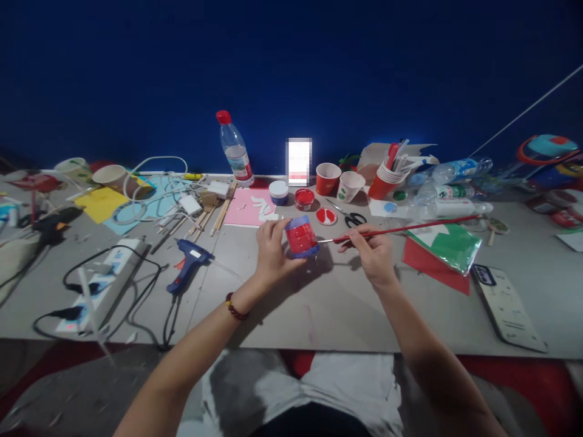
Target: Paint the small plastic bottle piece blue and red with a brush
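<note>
My left hand (272, 250) is closed around a small cup-shaped piece (300, 238), red around its middle with blue-purple bands at both ends. It is held tilted above the table. In my right hand (374, 255) is a long paintbrush (423, 224) with a red handle, gripped near its metal ferrule. The brush tip touches the red side of the piece. Just beyond, an uncapped jar of red paint (304, 199) stands beside its red-smeared lid (327, 216). A white-lidded jar (279, 192) is to the left of the paint.
Black scissors (355, 218) lie near paper cups (328, 179). At left are a blue glue gun (191, 264), a power strip (102, 285) and loose cables. A plastic bottle (237, 152) stands at the back. A phone (507, 309) and green sheets (449, 246) lie right.
</note>
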Demonstrator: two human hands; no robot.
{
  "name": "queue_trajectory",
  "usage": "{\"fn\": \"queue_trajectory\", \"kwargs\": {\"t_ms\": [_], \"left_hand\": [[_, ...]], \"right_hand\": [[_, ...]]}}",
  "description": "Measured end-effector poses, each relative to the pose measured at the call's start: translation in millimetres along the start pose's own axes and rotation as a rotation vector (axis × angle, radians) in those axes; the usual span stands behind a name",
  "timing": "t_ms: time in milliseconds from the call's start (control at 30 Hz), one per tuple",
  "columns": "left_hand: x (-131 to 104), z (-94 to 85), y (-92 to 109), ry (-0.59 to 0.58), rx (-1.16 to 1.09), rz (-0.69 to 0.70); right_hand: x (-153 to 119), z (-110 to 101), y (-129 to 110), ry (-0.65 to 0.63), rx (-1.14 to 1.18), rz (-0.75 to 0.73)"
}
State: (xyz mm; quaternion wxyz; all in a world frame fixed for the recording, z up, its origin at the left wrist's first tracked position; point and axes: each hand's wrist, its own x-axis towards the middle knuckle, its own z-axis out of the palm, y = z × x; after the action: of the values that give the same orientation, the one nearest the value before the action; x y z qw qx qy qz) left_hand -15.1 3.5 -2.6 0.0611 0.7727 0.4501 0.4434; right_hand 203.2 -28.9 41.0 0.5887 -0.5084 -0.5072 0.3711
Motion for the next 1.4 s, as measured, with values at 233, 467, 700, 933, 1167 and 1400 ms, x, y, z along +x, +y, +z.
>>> {"fn": "queue_trajectory", "kwargs": {"t_ms": [233, 467, 700, 933, 1167, 1400], "left_hand": [[0.4, -0.2, -2.1, 0.002, 0.016, 0.004], [0.2, -0.1, 2.5, -0.021, 0.024, -0.023], [-0.3, 0.5, -1.5, 0.0, 0.0, -0.033], [1.2, -3.2, 0.1, -0.045, -0.024, -0.057], [1.9, -3.4, 1.7, -0.041, -0.02, -0.062], [3.5, -3.1, -2.4, -0.038, 0.01, -0.032]], "right_hand": [[5.2, -10.1, 12.3, 0.08, 0.011, -0.018], [-0.7, -0.6, 11.7, -0.035, 0.045, -0.023], [4.9, -4.0, 5.3, 0.063, -0.045, -0.017], [8.4, -10.6, 20.5, -0.037, 0.165, 0.018], [2.9, -7.4, 4.1, -0.216, 0.084, 0.097], [9.4, -12.7, -4.8, -0.218, 0.045, 0.103]]}}
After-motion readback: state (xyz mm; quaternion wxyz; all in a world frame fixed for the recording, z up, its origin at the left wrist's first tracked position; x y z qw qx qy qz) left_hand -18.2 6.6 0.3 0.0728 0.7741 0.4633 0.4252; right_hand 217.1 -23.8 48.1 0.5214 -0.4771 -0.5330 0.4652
